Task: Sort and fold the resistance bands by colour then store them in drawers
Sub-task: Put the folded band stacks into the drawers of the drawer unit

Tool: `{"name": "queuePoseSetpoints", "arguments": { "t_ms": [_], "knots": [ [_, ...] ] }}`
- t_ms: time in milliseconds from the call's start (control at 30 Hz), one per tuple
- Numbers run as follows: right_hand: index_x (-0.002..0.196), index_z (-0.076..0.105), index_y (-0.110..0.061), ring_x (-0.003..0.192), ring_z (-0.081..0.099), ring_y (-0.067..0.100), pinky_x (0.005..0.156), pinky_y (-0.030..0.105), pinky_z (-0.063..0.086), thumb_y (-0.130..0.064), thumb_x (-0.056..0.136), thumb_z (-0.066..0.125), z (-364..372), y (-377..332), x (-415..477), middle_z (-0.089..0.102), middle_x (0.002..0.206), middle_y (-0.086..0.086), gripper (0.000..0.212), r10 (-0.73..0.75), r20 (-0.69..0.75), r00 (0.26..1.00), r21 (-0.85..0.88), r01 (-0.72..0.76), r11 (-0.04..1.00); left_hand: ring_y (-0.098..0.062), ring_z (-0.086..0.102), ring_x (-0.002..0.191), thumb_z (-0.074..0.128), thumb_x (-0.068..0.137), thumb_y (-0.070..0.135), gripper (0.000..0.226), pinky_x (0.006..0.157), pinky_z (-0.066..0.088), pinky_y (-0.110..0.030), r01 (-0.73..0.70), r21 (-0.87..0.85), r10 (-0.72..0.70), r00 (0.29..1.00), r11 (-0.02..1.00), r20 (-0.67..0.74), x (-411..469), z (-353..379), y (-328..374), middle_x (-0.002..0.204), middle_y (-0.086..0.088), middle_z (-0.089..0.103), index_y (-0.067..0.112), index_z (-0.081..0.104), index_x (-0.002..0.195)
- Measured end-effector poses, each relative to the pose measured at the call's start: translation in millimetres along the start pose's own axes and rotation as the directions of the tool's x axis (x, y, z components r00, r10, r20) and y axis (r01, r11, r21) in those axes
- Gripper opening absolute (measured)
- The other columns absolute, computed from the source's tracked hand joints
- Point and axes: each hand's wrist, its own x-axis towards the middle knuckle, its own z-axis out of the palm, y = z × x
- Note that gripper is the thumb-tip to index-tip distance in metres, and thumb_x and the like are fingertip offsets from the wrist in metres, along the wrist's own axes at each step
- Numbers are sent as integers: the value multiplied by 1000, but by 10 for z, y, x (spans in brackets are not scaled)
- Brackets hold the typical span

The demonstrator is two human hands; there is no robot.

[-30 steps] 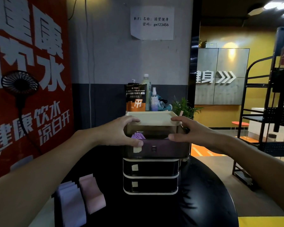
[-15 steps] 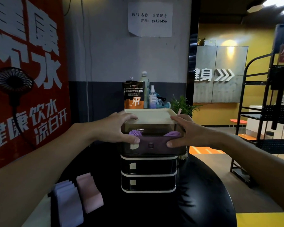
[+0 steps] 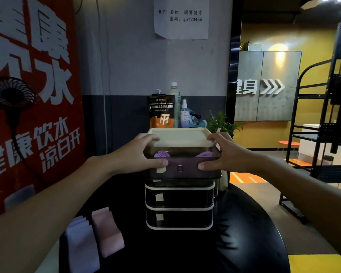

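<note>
Head view: both hands are clamped on the small drawer unit [image 3: 179, 217] that stands at the middle of the round black counter [image 3: 234, 251]. The left hand [image 3: 144, 155] grips from 9 o'clock and the right hand [image 3: 223, 154] from 3 o'clock. Each has its fingers hooked over the cream top [image 3: 180, 137] and its thumb pressed flat on the front of the top drawer [image 3: 182, 168]. The hands are well apart, one at each end of the drawer front, which I judge keeps the push even so the drawer slides straight and does not jam.

The top drawer stands out a little from the frame. Inside it, two folded purple bands [image 3: 161, 154] show just behind the front wall, one near each thumb. The grip looks meant to squeeze the drawer home against the frame.

The two lower drawers [image 3: 179, 198] sit flush, and what they hold cannot be seen through their dark fronts. At 7 o'clock from the unit, near the counter's edge, lie a folded pale lilac stack [image 3: 81, 247] and a folded pink stack [image 3: 107, 232]. They sit side by side, touching or nearly so, grouped by colour, and by my reading wait for those drawers.
</note>
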Motion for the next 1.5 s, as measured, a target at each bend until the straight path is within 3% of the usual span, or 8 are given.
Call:
{"name": "queuePoseSetpoints", "arguments": {
  "t_ms": [133,333,500,667,1067,1267,1400,1500],
  "knots": [
    [142,34,-20,124,33,18,108,34,38,-58,64,80,55,44,62,23,137,-2,98,-26,-110,994,-68,19,997,-7,39,126,70,76,63,95,103,37,-27,0,73,5,998,997,-62,38,19,-55,144,10,32,19,33,152],
    [126,42,-19,105,37,11,87,24,42,-50,66,84,143,63,164,26,118,-5,80,-57,-265,963,-55,43,998,-5,38,121,72,84,51,73,94,32,-20,-14,28,19,982,1000,-189,49,132,-102,143,8,30,19,43,143],
    [116,43,-22,103,41,13,85,32,48,-48,67,85,223,84,201,28,115,-5,69,-50,-378,924,-72,25,997,-11,48,108,70,85,51,57,85,40,-23,9,39,2,964,999,-268,95,215,-93,122,5,36,25,47,131],
    [110,42,-20,100,41,13,79,30,43,-46,68,84,305,127,245,29,114,-5,65,-62,-451,890,-74,32,997,-11,49,105,73,84,47,54,86,40,-24,15,41,-1,949,999,-316,131,270,-135,118,5,36,23,49,127],
    [103,44,-17,96,44,15,78,34,47,-42,67,86,380,182,287,33,113,-3,61,-87,-537,839,-62,63,996,-12,46,103,81,78,39,55,81,37,-23,10,48,10,917,999,-400,211,291,-188,114,5,37,22,49,119],
    [111,44,-18,103,42,16,89,41,50,-40,70,84,406,142,249,32,118,-2,62,-54,-514,856,-32,44,999,-11,45,108,79,82,35,60,85,37,-24,-11,23,18,936,1000,-351,212,284,-207,121,5,35,24,44,129],
    [124,44,-21,123,36,24,106,46,35,-49,70,81,446,76,165,33,133,2,71,-49,-492,869,-120,-12,993,-13,45,120,79,82,28,71,99,39,-28,-19,-72,-5,947,997,-322,109,288,-315,134,2,38,27,35,138],
    [125,45,-21,125,30,25,105,44,28,-52,73,77,506,-25,54,32,133,3,68,-106,-532,840,-207,-8,978,-11,49,119,77,84,31,64,101,45,-36,3,-111,-32,964,994,-264,-37,278,-442,129,3,49,29,36,133]
  ]
}}
